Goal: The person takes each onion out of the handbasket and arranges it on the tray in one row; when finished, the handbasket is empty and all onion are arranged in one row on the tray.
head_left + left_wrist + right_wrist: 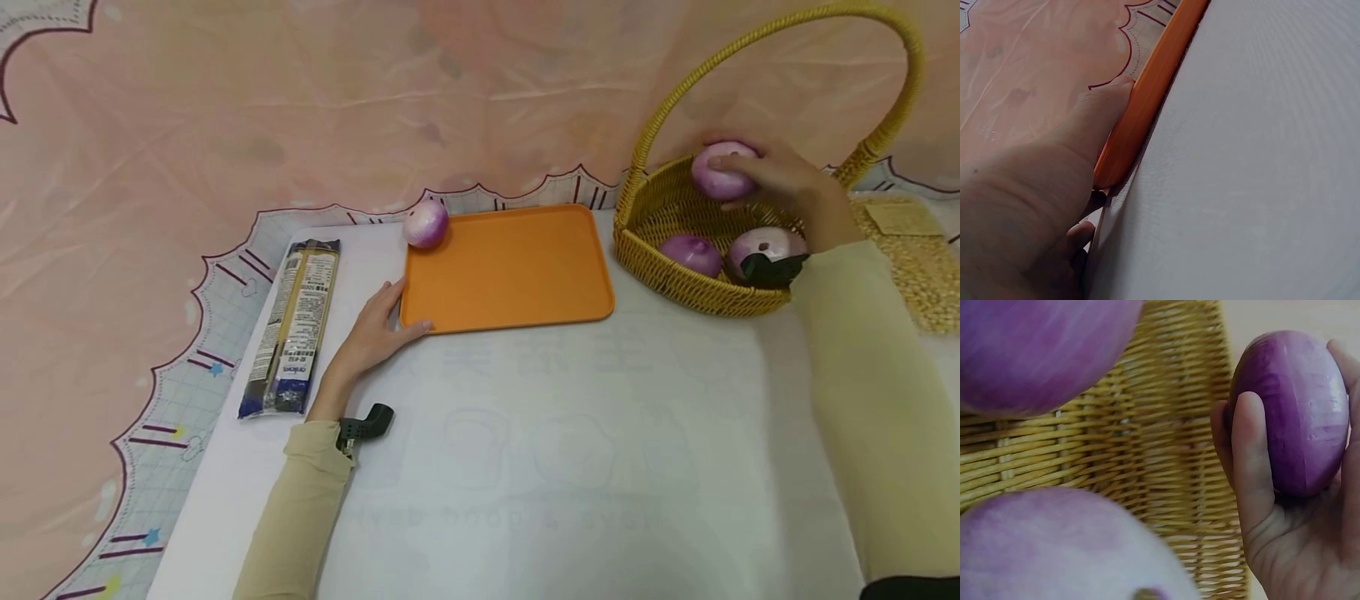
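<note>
My right hand (780, 179) grips a purple onion (722, 177) over the far side of the yellow wicker basket (675, 283); thumb and fingers wrap its sides in the right wrist view. Two more onions lie inside the basket: a deep purple one (690, 255) and a paler one (765, 243), partly covered by the dark wrist camera. At the near left corner of the orange tray (510, 271), my left hand (378, 329) holds the rim, thumb along the front edge and fingers at the left side. Another onion (425, 223) sits at the tray's far left corner.
A long printed packet (291, 329) with blue ends lies left of the tray. Right of the basket is a bag of pale yellow grains (918, 267), partly behind my right sleeve. The basket's tall handle (772, 37) arches above my right hand. White covering (585, 467) spreads in front.
</note>
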Action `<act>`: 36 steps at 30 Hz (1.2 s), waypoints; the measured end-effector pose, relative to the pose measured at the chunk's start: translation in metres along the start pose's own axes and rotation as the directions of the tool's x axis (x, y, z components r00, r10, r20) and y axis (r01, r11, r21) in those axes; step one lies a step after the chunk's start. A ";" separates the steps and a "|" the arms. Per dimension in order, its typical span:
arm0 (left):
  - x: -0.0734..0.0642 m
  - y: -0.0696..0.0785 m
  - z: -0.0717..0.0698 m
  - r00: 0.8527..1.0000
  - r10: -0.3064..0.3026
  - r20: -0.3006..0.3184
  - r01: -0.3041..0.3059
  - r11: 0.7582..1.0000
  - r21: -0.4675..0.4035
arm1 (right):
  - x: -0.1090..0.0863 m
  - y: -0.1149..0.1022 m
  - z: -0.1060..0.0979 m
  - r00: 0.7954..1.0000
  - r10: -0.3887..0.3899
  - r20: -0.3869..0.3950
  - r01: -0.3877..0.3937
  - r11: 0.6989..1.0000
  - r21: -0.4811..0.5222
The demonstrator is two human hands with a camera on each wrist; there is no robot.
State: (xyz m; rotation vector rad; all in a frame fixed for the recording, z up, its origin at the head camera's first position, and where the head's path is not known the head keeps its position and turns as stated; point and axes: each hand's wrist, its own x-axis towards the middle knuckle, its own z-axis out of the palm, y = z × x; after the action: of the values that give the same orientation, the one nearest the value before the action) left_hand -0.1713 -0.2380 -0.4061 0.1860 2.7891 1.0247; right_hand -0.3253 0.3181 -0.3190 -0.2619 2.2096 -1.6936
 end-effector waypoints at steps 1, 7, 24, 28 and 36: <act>0.000 0.001 0.000 1.000 0.003 0.000 -0.003 1.000 -0.001 | -0.001 -0.002 0.000 1.000 -0.011 -0.003 0.011 1.000 -0.004; 0.002 0.003 0.002 1.000 0.007 0.001 -0.007 1.000 0.000 | -0.009 -0.014 -0.002 0.996 -0.091 -0.002 0.089 0.979 -0.184; 0.004 0.004 0.001 1.000 0.013 0.003 -0.013 1.000 -0.006 | -0.039 -0.054 0.035 0.997 0.076 -0.004 -0.075 0.969 -0.236; 0.004 0.004 0.002 1.000 0.009 0.009 -0.009 1.000 -0.008 | -0.051 -0.052 0.044 0.989 0.145 0.009 -0.142 0.977 -0.162; 0.002 0.006 0.001 1.000 -0.001 0.004 0.001 1.000 0.003 | -0.071 -0.046 0.075 0.996 0.085 0.015 -0.078 0.960 -0.268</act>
State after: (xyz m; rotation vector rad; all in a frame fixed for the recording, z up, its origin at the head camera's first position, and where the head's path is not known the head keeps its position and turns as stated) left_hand -0.1732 -0.2327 -0.4032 0.1873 2.7866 1.0194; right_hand -0.2336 0.2631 -0.2812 -0.2533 2.3934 -1.3401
